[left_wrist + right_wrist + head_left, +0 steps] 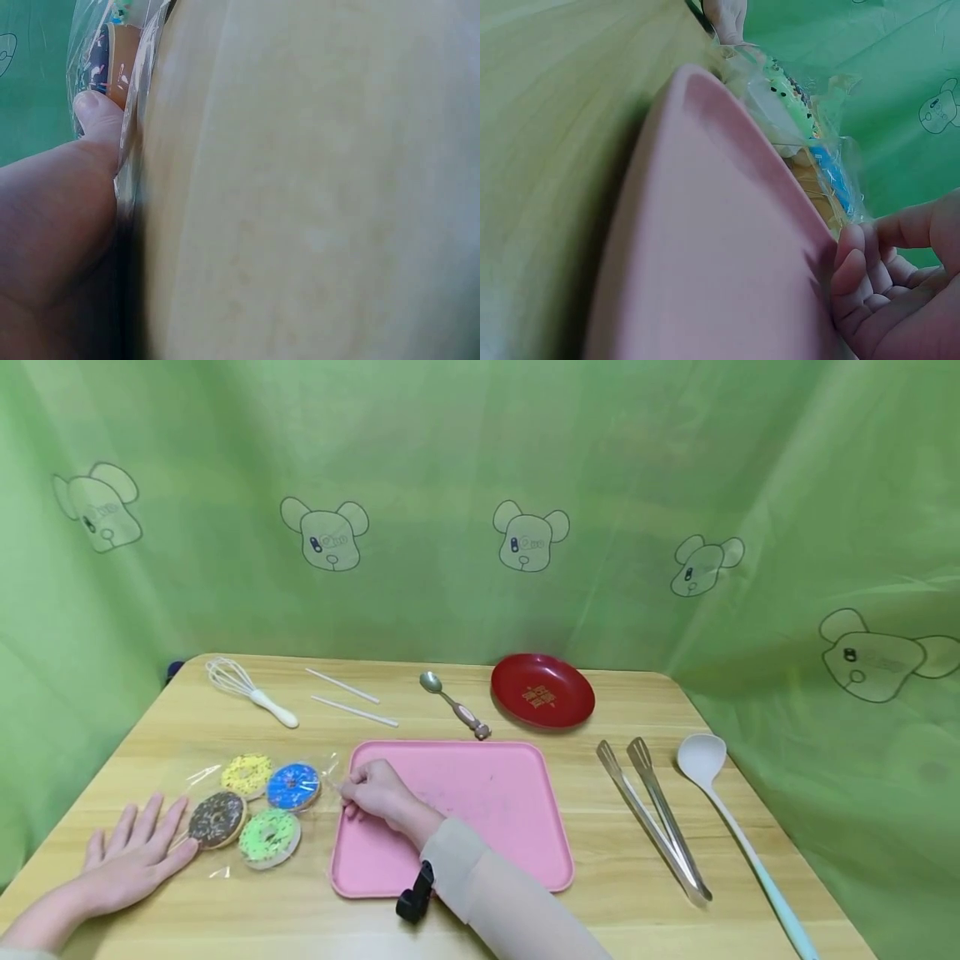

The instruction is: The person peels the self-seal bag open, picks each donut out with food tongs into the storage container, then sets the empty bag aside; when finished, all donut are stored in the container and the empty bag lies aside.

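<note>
A clear plastic bag [212, 860] lies on the left of the table with toy donuts inside: yellow [246, 774], blue [293, 787], brown [217, 820] and green [270, 837]. My left hand [135, 856] lies spread on the bag's left side, its thumb against the brown donut. With its fingertips, my right hand [378, 793] pinches the bag's right edge above the left rim of a pink tray [517, 827]. In the right wrist view, the curled fingers [851, 274] are close to the tray's rim, beside the bag.
Behind the bag lie a whisk [255, 693] and two white sticks [352, 712]. A spoon [456, 706] and a red plate [543, 692] are behind the tray. To the right are metal tongs [660, 818] and a ladle [742, 835]. A green curtain [450, 460] surrounds the table.
</note>
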The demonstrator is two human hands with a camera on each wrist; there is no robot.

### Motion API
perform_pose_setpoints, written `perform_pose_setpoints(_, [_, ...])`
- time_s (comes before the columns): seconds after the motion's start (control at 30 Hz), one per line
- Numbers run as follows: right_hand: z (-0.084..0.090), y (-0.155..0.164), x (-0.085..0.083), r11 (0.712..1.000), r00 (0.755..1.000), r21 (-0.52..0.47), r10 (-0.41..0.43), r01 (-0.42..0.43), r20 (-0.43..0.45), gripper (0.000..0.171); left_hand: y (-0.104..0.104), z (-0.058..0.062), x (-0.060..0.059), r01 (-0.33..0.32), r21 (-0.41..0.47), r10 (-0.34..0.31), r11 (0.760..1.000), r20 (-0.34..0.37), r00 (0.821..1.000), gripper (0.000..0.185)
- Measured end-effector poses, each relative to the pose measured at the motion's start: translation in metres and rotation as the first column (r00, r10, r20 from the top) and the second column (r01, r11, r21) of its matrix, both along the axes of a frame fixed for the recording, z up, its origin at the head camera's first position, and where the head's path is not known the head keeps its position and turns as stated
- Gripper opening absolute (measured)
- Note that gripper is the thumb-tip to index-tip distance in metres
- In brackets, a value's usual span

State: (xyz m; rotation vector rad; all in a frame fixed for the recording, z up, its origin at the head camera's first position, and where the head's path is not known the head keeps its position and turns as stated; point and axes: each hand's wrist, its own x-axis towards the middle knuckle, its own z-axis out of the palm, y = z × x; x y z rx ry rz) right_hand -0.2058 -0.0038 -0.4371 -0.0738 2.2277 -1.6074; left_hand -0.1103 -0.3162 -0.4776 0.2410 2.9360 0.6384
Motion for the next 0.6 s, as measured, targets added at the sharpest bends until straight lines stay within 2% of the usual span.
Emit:
perform_pose_setpoints(0.27, [-0.004, 0.004, 0.002, 0.999, 1.0, -0.05, 0.013, -0.013, 0.002, 0.016, 0.0, 0.0, 0.003, -0.005, 0.0, 0.005, 1.0, 0.009, 1.0, 0.073])
perform_pose_setpoints(0.6, [-0.007, 0.014, 0.001, 0.992, 1.0, -0.128, 0.008, -0.008, 0.0, 0.014, 0.0, 0.001, -0.001, 0.004, -0.005, -0.004, 1.0, -0.004, 1.0, 0.072])
